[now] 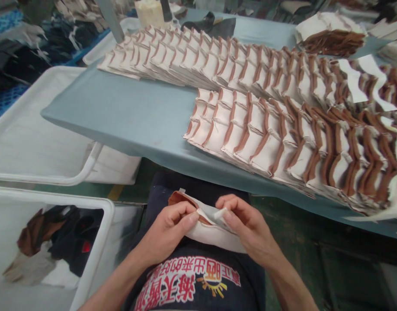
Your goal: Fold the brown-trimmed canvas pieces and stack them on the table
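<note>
Over my lap I hold a sewn fabric piece (pixel 214 238), pale off-white on one face and brown on the other. My left hand (pixel 172 226) pinches its edge between thumb and forefinger, near where the brown side shows. My right hand (pixel 250 226) is closed at the other end, with a small white tab (pixel 220 212) between thumb and finger. The part of the piece behind my right fingers is hidden. Under my forearms lies a dark apron (pixel 192 283) with printed red and white characters.
Ahead, a blue-covered table (pixel 130 108) bears a long back row (pixel 185 56) and a shorter front row (pixel 250 125) of similar pieces. White paper strips (pixel 354 82) lie at right. At left stand a white bin (pixel 109 211) with cloth scraps (pixel 65 242) and another bin (pixel 39 125).
</note>
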Demonstrator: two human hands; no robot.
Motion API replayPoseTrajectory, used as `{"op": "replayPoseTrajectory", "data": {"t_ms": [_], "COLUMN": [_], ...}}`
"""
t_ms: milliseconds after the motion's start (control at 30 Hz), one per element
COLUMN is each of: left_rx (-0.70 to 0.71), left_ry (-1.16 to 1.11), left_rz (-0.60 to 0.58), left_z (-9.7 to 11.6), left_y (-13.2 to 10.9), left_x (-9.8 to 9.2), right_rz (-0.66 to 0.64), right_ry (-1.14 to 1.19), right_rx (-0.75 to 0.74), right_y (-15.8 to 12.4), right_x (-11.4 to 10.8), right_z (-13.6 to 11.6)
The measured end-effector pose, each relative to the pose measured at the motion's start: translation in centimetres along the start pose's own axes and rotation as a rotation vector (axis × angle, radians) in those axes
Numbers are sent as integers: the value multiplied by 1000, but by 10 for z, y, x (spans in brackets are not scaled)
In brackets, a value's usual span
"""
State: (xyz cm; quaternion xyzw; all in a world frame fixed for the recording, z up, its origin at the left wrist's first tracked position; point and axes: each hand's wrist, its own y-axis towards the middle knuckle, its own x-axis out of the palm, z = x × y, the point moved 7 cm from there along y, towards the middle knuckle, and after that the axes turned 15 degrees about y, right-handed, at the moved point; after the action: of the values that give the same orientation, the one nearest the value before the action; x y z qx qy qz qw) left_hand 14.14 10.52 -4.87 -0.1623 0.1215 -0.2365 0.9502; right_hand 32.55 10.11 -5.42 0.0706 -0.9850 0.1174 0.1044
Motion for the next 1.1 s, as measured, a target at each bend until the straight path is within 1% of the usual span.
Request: {"op": "replayPoseTrajectory", "data": {"t_ms": [67,100,133,200,267,333,433,533,633,733,833,1000,1100], "left_rx": [81,116,142,177,181,164,151,148,141,171,194,170,187], "left_ry": [21,36,54,91,103,84,32,-12,-73,-106,-90,-94,-67], "left_rz": [7,15,24,44,44,29,12,-20,-54,-68,-56,-57,-40], "left_z": [16,22,28,36,41,41,42,40,36,35,35,33,35], "left_y": [7,10,13,18,21,23,25,28,30,31,31,31,31], "left_x": [-3,-5,-7,-10,-12,-12,-11,-7,-4,-3,-5,-6,-9], "right_rz": [-21,-21,-9,40,67,48,-11,-38,-11,14,16,14,2], "right_ry": [-66,-57,-22,73,91,-21,-233,-339,-430,-486,-498,-495,-494], "right_rx": [-139,-179,-188,-126,-13,38,-1,-4,-18,-16,6,59,88], "right_y": [-2,-5,-9,-18,-25,-26,-19,-10,-6,-4,-2,4,8], "right_x": [-4,-5,-6,-7,0,10,27,36,36,35,34,35,35], "right_z": [-31,-45,-57,-69,-72,-71,-71,-66,-68,-72,-71,-65,-64]}}
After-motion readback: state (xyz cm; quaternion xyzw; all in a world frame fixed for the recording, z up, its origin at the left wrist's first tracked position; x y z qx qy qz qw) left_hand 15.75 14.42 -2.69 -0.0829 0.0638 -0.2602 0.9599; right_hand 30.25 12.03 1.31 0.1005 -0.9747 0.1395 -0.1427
